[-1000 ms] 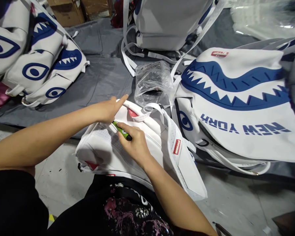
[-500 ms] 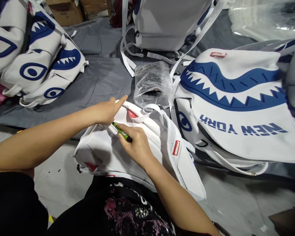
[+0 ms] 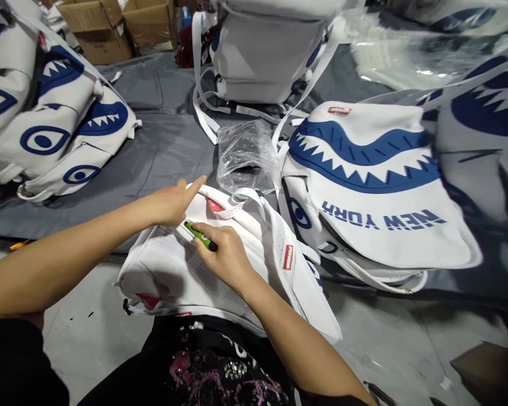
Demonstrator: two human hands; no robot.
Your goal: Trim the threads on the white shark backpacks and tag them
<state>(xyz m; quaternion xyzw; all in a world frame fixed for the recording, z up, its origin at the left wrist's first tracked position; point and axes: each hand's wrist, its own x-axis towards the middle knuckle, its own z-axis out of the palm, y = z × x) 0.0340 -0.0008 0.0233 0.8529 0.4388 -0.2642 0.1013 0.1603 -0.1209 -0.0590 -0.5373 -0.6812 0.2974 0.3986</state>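
Observation:
A white backpack (image 3: 169,276) with red labels lies against my lap at the edge of the grey-covered surface. My right hand (image 3: 224,254) is closed around a green and black pen (image 3: 201,235), its tip close to the bag's white fabric. Just above the pen, my left hand (image 3: 173,204) rests on the bag's upper part, index finger stretched out along the edge; its other fingers are partly hidden, and it seems to press on the fabric. A white strap (image 3: 288,254) with a red label runs down the bag's right side.
A crumpled clear plastic bag (image 3: 248,158) lies beyond the backpack. To the right is a white backpack with blue teeth (image 3: 364,186). Several similar bags (image 3: 46,138) stand at left, another bag (image 3: 262,62) behind. Cardboard boxes (image 3: 95,31) are at the back.
The camera view has shifted, so the bags and surface appear further left and mostly lower. Both hands stay at much the same place on the backpack, with the pen still held.

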